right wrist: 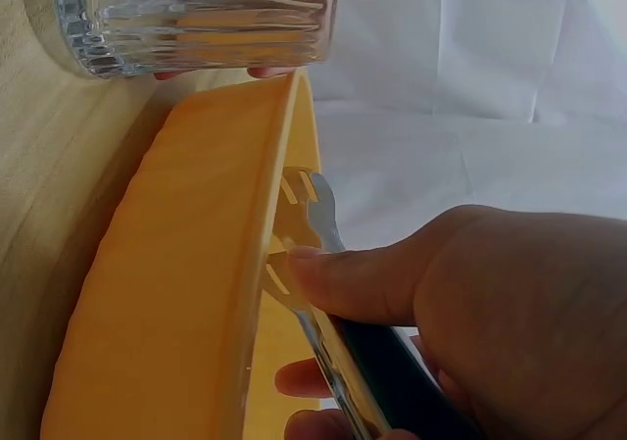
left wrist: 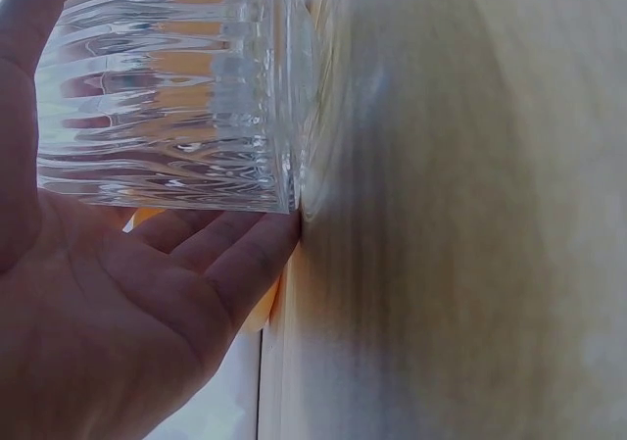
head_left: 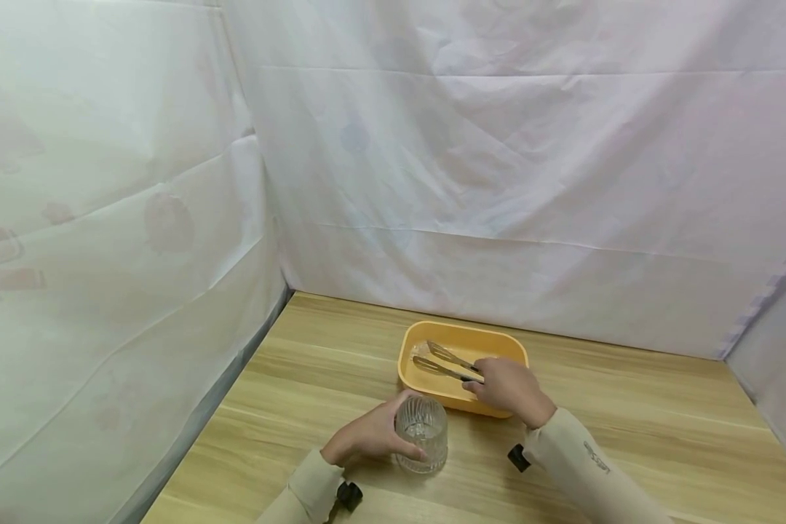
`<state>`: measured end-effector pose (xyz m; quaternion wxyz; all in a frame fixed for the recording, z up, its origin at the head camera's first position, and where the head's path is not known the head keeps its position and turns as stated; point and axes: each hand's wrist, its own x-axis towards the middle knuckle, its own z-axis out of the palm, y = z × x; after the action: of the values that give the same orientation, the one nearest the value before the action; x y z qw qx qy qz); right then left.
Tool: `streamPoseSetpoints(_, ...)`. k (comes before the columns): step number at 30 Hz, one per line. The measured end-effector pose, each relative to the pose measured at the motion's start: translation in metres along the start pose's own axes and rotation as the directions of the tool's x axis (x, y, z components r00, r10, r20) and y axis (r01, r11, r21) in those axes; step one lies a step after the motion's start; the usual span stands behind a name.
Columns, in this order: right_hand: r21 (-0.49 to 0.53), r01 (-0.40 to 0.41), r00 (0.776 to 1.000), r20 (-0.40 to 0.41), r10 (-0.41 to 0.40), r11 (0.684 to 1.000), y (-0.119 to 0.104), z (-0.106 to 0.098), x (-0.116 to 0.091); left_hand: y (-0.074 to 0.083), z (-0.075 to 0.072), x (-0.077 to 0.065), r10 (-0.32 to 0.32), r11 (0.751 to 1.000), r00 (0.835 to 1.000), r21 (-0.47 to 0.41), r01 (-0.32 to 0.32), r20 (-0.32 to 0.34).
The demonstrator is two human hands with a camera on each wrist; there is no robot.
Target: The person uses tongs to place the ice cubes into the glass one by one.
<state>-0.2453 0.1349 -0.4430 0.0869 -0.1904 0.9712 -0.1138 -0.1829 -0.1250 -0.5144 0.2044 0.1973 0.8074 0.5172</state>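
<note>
The left hand (head_left: 376,433) is wrapped around a ribbed clear glass (head_left: 422,437); the thumb is placed on the near side and the fingers are carried around the far side. By this two-sided hold, the smooth, rounded wall is presumably steadied against sliding or tipping. The glass is held upright, base down, and appears to be supported by the wooden table (head_left: 635,415).

The tongs (head_left: 439,368) are gripped by the right hand (head_left: 507,389) at their dark handles, with the thumb laid along one arm and fingers visible at the other. The slotted heads are kept apart; the spacing is likely governed by thumb and finger pressure. The heads are directed left and down into the yellow container (head_left: 481,336), and the hand is held over its right part, probably so that the interior is reached at an angle over the rim.

The hands are kept apart. The glass is located within the left hand, to the left and near side of the right hand, just beside the container's near wall. A clear item (head_left: 421,351) is seen at the container's left end; its form cannot be made out. Beyond the table, a pale sheet (head_left: 498,160) is hung.
</note>
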Motion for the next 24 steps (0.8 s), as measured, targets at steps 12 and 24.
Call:
streamPoseSetpoints(12,0.002,-0.019,1.0,0.008,0.019,1.0,-0.002,0.015,0.013,0.0,0.001,-0.001,-0.014,0.999,1.0,-0.035,0.014,-0.005)
streamPoseSetpoints(24,0.003,-0.03,0.999,-0.033,0.03,1.0,-0.006,0.017,0.017,-0.002,0.0,0.001,-0.022,1.0,1.0,-0.02,0.022,-0.007)
